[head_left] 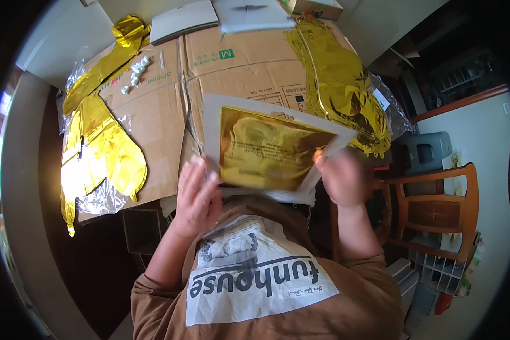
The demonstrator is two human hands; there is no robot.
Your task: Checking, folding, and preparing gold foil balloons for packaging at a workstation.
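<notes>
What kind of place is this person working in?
Probably a home room: a wooden chair stands beside a table covered with flattened cardboard, where gold foil balloons lie deflated.

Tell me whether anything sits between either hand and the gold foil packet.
Nothing visible does. The left hand and the right hand both grip the gold foil packet directly at its lower corners, above the cardboard.

The packet (269,148) shone gold inside a white border. Gold foil balloons (99,139) gleamed on the plain brown cardboard (232,68). The shirt (345,283) was brown with a white printed panel.
</notes>
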